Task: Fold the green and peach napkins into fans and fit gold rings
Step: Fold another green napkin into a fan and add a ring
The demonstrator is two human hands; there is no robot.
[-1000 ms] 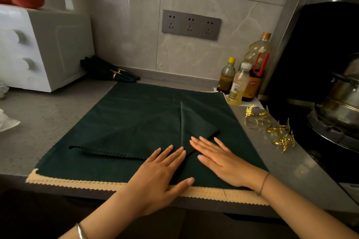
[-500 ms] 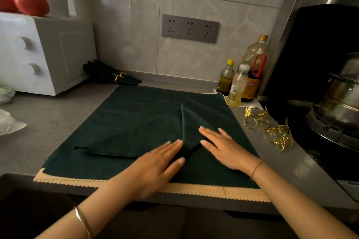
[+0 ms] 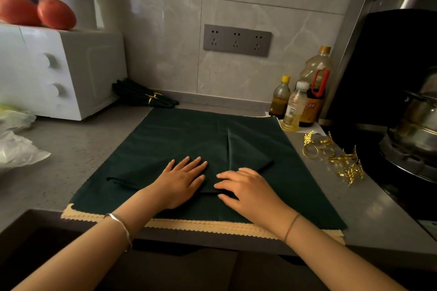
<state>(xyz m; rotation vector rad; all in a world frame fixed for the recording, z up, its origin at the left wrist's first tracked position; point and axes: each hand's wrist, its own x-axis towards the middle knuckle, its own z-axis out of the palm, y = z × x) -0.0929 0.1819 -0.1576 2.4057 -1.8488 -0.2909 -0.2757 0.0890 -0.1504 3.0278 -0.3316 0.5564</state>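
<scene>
Two flat palms, left hand [image 3: 183,182] and right hand [image 3: 248,192], press the green napkin [image 3: 189,134].

A dark green napkin [image 3: 179,139] is spread flat on the worktop [image 3: 78,149]. A peach napkin [image 3: 212,225] is laid beneath it and is seen only as a scalloped strip along the near edge. The green cloth is folded over near its middle, so that an upright crease and a pointed flap are formed. Leaf-trimmed gold rings [image 3: 331,152] are heaped just beside its right edge. A dark bundle [image 3: 142,95], apparently folded green napkins banded in gold, is laid at the back left.
</scene>
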